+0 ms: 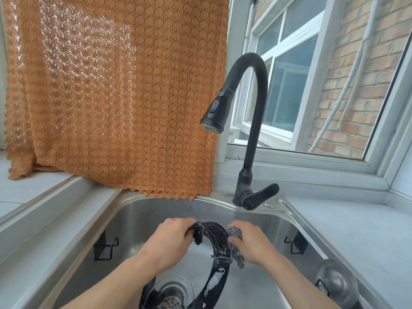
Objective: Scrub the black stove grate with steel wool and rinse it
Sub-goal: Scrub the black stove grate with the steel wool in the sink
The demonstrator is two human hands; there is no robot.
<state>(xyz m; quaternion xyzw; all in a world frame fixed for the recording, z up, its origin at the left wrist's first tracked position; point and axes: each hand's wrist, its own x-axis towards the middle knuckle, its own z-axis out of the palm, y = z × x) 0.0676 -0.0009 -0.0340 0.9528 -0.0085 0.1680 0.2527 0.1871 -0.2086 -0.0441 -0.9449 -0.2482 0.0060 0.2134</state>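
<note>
Fingers of your left hand clamp the grate's far rim, standing it on edge over the sink drain; your right hand grips steel wool against it.

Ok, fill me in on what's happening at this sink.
A person is scrubbing a black stove grate over a steel sink. The left hand grips the grate's upper rim and holds it on edge above the drain. The right hand presses a wad of steel wool against the ring's outer side. Suds cling to the grate. No water is visibly coming from the black faucet, so rinsing seems not yet begun.
</note>
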